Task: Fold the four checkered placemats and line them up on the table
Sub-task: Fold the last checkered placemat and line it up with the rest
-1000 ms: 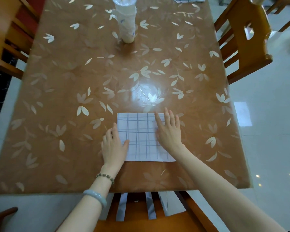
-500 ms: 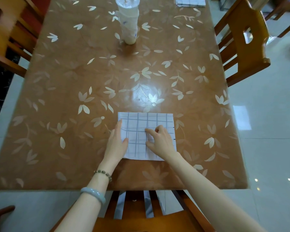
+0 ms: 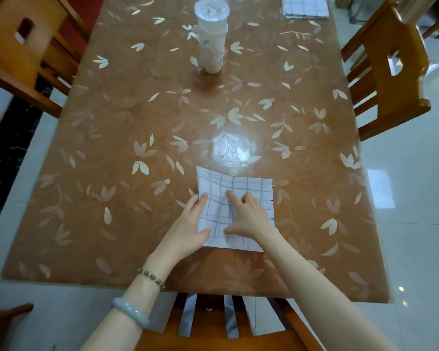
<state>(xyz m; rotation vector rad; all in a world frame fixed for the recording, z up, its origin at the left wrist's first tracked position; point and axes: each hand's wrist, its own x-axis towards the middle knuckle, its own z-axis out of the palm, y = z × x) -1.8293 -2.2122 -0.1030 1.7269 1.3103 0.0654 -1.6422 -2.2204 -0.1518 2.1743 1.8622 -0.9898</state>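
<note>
Brown covering printed with pale leaves spreads over the table (image 3: 112,173), and we work at its near edge. Between our two hands lies the folded placemat (image 3: 246,184), white with thin blue-grey checks, roughly square and flat on the table, though its far corner beyond our left fingertips curls up a little.

Our left hand (image 3: 188,229) rests along the cloth's left edge, fingers nearly straight and pointing away from us, thumb lying over the near corner; it closes round nothing. Our right hand (image 3: 250,216) sits on the middle of the same cloth, just beside the left, with its fingers (image 3: 230,195) bent and their tips pressed down, thumb splayed wide towards us. No cloth shows pinched in it (the fabric between the hands does ripple).

Well beyond both hands stands a tall white tube (image 3: 212,41), upright. Farther off, past our right hand at the far corner, lies a pile of checkered cloths (image 3: 305,7), folded. A bead bracelet (image 3: 151,278) and a pale bangle (image 3: 130,311) circle our left wrist. Wooden chairs (image 3: 385,72) flank the table.
</note>
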